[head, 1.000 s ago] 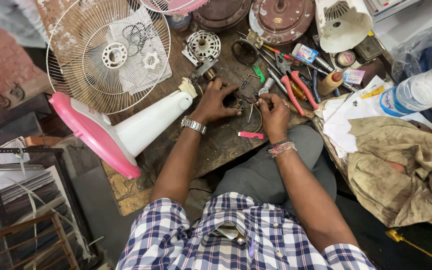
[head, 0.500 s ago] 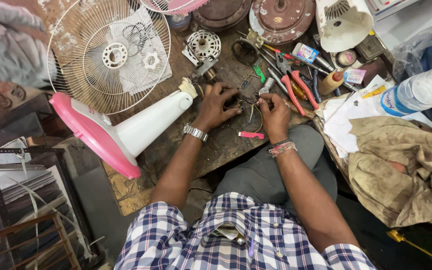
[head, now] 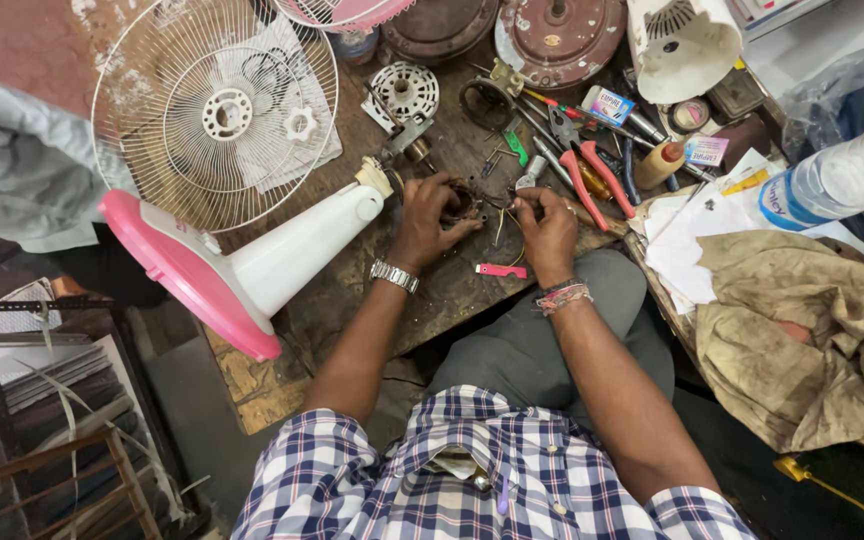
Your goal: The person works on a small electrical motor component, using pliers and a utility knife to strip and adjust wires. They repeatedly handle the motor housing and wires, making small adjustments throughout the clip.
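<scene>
Cluttered wooden workbench (head: 352,300), fan parts and tools all round.
Left hand (head: 430,215) cups a small dark motor part (head: 459,203) at bench centre; right hand (head: 544,222) pinches its thin wires (head: 500,222). Best kept steady, wires untangled.

Small dark motor part (head: 459,203): rusty brown-black, roundish, partly hidden, detail unclear. Sits on worn wooden tabletop (head: 352,290), just at 3 o'clock of white fan neck. Thin wires (head: 500,222) trail from it toward 3 o'clock, bent, loose, lying near small pink piece at 5 o'clock.
</scene>
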